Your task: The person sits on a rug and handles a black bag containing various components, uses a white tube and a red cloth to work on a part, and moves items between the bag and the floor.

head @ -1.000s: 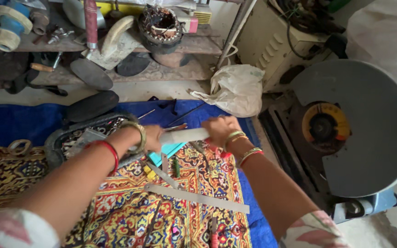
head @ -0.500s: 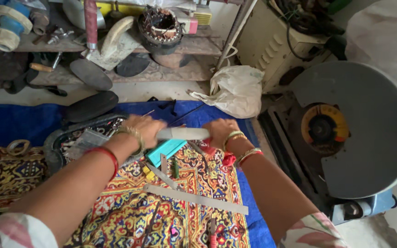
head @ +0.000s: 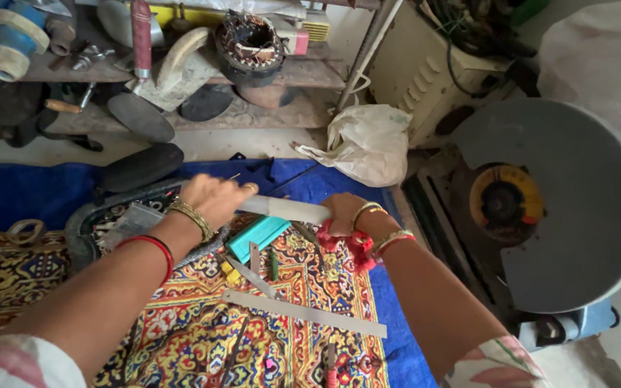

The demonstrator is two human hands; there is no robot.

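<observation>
Pale flat strip (head: pixel 285 209): both ends hidden inside left hand (head: pixel 213 200) and right hand (head: pixel 341 213), so full length unknown. Blue fitting (head: pixel 10 49) cropped by left edge. Grey circular machine guard (head: pixel 576 215) cut off at right edge. Items in black tray (head: pixel 84 223) too cluttered to identify.

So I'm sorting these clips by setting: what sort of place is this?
Probably a small repair workshop. A cut-off saw stands at the right, a wound motor stator and hand tools sit on cluttered shelves, and both hands, left hand and right hand, hold a flat metal strip.
</observation>
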